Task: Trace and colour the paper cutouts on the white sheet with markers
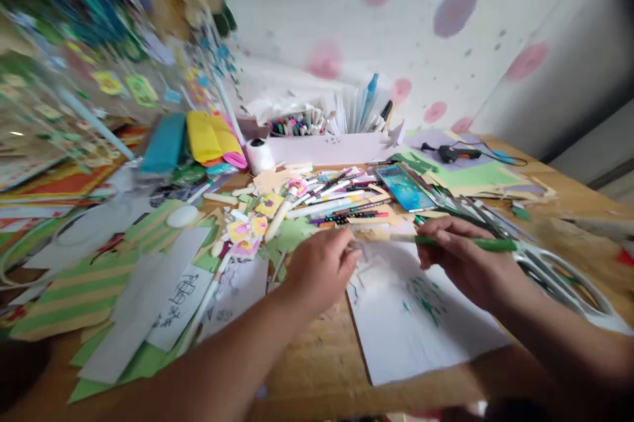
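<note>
My right hand (463, 253) is closed round a slim green pen-like tool (495, 245), held nearly level above a white sheet of paper (396, 349). The tool's thinner, paler end points left toward my left hand (321, 270). That hand is closed in a pinch just over the sheet's upper left corner; what sits between its fingertips is too blurred to make out. Green and dark strokes mark the paper below the hands. White-handled scissors (589, 280) lie by my right wrist.
Pens and paper scraps (341, 194) pile up behind the hands, beside a phone (403, 187). A white box (327, 148) of markers stands at the back. Green striped paper (84, 283) covers the left. A glue gun (453, 153) lies back right. Hanging ornaments (141, 88) fill the upper left.
</note>
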Demonstrator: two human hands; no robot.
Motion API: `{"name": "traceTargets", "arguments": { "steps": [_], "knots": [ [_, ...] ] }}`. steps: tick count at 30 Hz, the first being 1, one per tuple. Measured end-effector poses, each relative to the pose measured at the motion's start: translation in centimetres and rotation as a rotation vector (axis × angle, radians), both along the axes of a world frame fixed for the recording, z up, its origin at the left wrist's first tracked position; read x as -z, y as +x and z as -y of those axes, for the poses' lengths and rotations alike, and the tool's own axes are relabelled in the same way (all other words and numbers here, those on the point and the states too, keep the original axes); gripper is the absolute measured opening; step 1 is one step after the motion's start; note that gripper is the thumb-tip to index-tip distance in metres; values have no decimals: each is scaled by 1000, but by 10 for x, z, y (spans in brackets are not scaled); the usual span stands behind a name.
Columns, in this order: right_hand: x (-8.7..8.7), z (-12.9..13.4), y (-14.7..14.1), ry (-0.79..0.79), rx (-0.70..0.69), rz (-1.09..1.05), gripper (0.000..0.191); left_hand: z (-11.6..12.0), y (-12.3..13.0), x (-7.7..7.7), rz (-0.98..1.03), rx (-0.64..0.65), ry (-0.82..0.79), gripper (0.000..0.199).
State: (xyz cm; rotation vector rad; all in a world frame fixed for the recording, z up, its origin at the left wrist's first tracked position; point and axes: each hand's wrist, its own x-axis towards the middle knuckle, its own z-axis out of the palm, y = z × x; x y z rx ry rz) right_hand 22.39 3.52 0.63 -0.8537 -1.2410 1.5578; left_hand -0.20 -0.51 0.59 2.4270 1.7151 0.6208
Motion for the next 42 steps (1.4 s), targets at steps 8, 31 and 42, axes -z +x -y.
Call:
{"name": "traceTargets", "arguments": {
  "steps": [8,31,42],
  "knots": [
    [10,-11,11,7,-3,138,12,2,5,-3,-64,199,-143,20],
    [12,-22,25,305,83,434,13,4,15,6,-164,172,-139,9],
    [2,-44,72,1110,-147,1367,31,0,13,7,-199,193,-102,23]
  ]
}}
